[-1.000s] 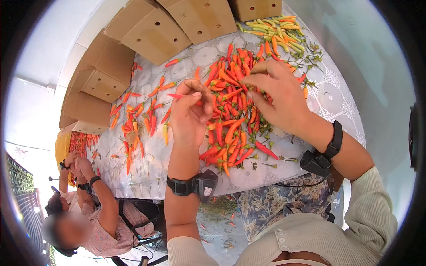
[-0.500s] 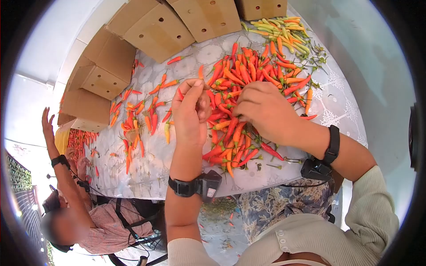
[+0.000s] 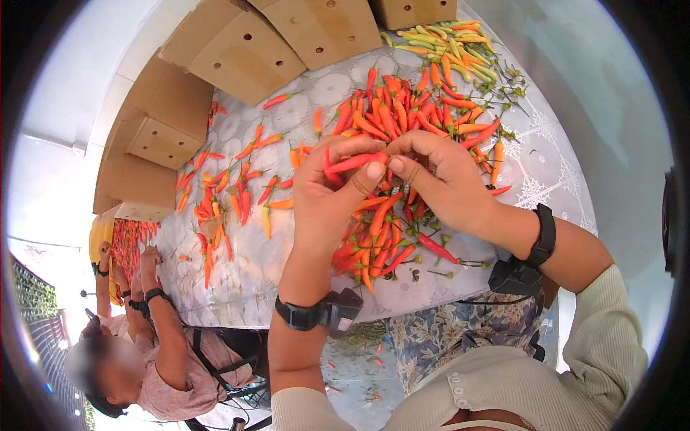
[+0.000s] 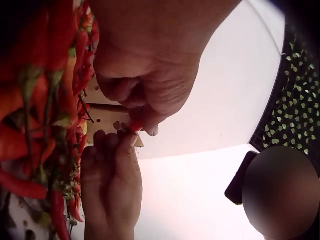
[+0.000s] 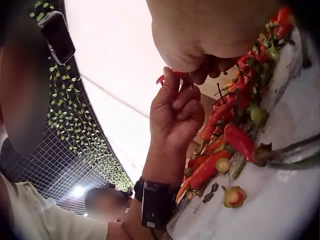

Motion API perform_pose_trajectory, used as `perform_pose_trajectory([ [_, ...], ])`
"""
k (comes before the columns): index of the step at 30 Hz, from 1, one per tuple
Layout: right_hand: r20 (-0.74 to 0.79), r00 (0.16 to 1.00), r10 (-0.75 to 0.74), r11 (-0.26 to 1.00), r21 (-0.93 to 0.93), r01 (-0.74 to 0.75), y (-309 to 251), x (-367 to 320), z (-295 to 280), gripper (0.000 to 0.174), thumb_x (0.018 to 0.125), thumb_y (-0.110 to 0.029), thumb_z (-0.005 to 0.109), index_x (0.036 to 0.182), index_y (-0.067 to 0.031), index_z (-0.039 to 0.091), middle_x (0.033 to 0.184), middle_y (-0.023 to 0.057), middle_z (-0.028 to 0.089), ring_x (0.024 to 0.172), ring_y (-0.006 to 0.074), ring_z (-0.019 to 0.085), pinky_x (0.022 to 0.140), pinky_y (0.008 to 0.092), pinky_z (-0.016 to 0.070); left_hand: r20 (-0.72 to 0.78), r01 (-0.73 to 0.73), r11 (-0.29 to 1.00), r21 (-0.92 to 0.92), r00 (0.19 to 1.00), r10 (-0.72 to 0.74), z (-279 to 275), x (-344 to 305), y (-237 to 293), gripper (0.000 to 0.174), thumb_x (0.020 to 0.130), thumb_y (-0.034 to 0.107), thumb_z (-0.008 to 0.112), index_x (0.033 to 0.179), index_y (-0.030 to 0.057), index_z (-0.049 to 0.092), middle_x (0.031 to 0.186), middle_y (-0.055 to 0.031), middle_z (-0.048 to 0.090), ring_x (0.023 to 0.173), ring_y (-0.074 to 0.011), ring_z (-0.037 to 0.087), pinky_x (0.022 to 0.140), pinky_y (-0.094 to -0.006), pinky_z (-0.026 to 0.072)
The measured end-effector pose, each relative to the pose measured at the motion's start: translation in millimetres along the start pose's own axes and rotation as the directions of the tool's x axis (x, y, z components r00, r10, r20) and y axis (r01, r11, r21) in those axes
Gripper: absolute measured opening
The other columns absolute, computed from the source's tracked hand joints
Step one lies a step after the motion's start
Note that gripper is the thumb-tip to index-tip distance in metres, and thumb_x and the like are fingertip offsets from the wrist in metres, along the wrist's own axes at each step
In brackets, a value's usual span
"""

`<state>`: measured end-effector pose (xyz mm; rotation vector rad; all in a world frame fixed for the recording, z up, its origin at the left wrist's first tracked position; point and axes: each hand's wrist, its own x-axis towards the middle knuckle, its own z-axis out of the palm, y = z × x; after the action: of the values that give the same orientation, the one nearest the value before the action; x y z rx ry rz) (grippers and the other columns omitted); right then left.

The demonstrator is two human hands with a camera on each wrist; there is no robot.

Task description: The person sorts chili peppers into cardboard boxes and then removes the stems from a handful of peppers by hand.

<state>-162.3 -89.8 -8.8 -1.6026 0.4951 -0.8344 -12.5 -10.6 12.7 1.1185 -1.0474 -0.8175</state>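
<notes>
A red chili pepper (image 3: 353,162) lies between my two hands, above a large pile of red and orange chilies (image 3: 384,226). My left hand (image 3: 323,208) holds its body between thumb and fingers, and a second red chili (image 3: 329,171) shows within that hand. At the pepper's stem end, my right hand (image 3: 449,183) pinches with thumb and forefinger, fingertips close against the left thumb. In the left wrist view the chili (image 4: 136,125) shows red between both hands' fingertips. The right wrist view has a red tip (image 5: 160,80) poking out past the left hand (image 5: 172,120); the stem is hidden.
Cardboard boxes (image 3: 248,65) line the table's far side. Yellow-green chilies (image 3: 453,50) lie at the back right, with loose green stems (image 3: 512,90) beside them. Scattered chilies (image 3: 215,201) spread leftward on the patterned tablecloth (image 3: 244,287). Another person (image 3: 190,359) sits at the left.
My right hand has come from the pile to my left hand, meeting it at a chili. The left hand has shifted slightly right. The other person's raised arm has come down.
</notes>
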Motion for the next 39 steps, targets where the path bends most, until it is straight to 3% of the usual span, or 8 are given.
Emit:
perform_pose_trajectory([
  [2, 0.011, 1.0, 0.019, 0.999, -0.047, -0.019, -8, -2, 0, 0.016, 0.087, -0.016, 0.061, 0.092, -0.0008, 0.06, 0.08, 0.0079, 0.062, 0.075, 0.0161, 0.056, 0.068, 0.0301, 0.0446, 0.014, -0.006, 0.998, -0.067, 1.0, 0.007, 0, -2, 2, 0.025, 0.08, 0.009, 0.073, 0.102, -0.0007, 0.063, 0.096, -0.0053, 0.065, 0.084, -0.0114, 0.061, 0.079, -0.0258, 0.0498],
  [5, -0.003, 0.986, -0.166, 0.966, -0.201, 0.161, -4, -3, -1, 0.015, 0.082, -0.014, 0.067, 0.088, -0.0018, 0.061, 0.08, 0.0088, 0.063, 0.077, 0.0214, 0.057, 0.071, 0.0338, 0.0445, -0.014, 0.024, 0.999, -0.041, 1.0, -0.025, -3, -3, 2, 0.025, 0.08, 0.009, 0.073, 0.101, -0.0008, 0.064, 0.097, -0.0062, 0.065, 0.085, -0.0115, 0.061, 0.08, -0.0266, 0.0498],
  [8, -0.013, 0.965, -0.262, 0.917, -0.314, 0.244, -7, -3, -4, 0.011, 0.078, -0.008, 0.07, 0.084, -0.0038, 0.062, 0.08, 0.0044, 0.061, 0.079, 0.0165, 0.055, 0.075, 0.031, 0.0436, 0.001, 0.034, 0.997, -0.063, 0.999, -0.034, -2, -2, 1, 0.024, 0.081, 0.009, 0.072, 0.101, -0.0005, 0.063, 0.095, -0.0061, 0.065, 0.085, -0.0115, 0.061, 0.079, -0.0267, 0.0498],
  [13, 0.024, 0.944, -0.33, 0.897, -0.303, 0.322, -8, -1, -8, 0.011, 0.073, -0.005, 0.071, 0.078, -0.0051, 0.061, 0.076, 0.0035, 0.06, 0.077, 0.0192, 0.053, 0.075, 0.0321, 0.0416, 0.041, 0.06, 0.993, -0.101, 0.998, -0.056, -3, -2, 0, 0.023, 0.084, 0.012, 0.069, 0.102, 0.0002, 0.061, 0.092, -0.0053, 0.066, 0.082, -0.0101, 0.06, 0.075, -0.025, 0.0489],
  [20, 0.061, 0.903, -0.425, 0.856, -0.298, 0.423, -11, 2, -9, 0.011, 0.07, -0.005, 0.071, 0.075, -0.0061, 0.061, 0.073, 0.0048, 0.061, 0.075, 0.0244, 0.055, 0.075, 0.0357, 0.0405, 0.091, 0.14, 0.977, -0.158, 0.988, -0.127, -8, -3, 0, 0.025, 0.085, 0.02, 0.069, 0.1, 0.0013, 0.061, 0.087, -0.0034, 0.065, 0.056, -0.0013, 0.045, 0.048, -0.0165, 0.0324],
  [29, 0.153, 0.832, -0.533, 0.765, -0.333, 0.551, -15, 1, -11, 0.012, 0.071, -0.003, 0.07, 0.078, -0.0062, 0.061, 0.07, 0.0021, 0.058, 0.074, 0.0225, 0.053, 0.076, 0.035, 0.0414, 0.177, 0.208, 0.942, -0.264, 0.97, -0.164, -9, -3, 5, 0.024, 0.086, 0.021, 0.067, 0.098, 0.0016, 0.061, 0.08, -0.0017, 0.064, 0.05, -0.0014, 0.04, 0.043, -0.0171, 0.0282],
  [39, 0.212, 0.798, -0.564, 0.731, -0.32, 0.602, -16, 0, -11, 0.014, 0.069, -0.001, 0.068, 0.08, -0.0069, 0.062, 0.072, 0.0061, 0.058, 0.075, 0.0256, 0.055, 0.075, 0.0375, 0.0428, 0.298, 0.281, 0.899, -0.335, 0.937, -0.182, -14, -1, 0, 0.02, 0.09, 0.022, 0.061, 0.094, 0.0024, 0.06, 0.085, -0.0036, 0.062, 0.049, -0.0029, 0.039, 0.042, -0.0169, 0.0281],
])
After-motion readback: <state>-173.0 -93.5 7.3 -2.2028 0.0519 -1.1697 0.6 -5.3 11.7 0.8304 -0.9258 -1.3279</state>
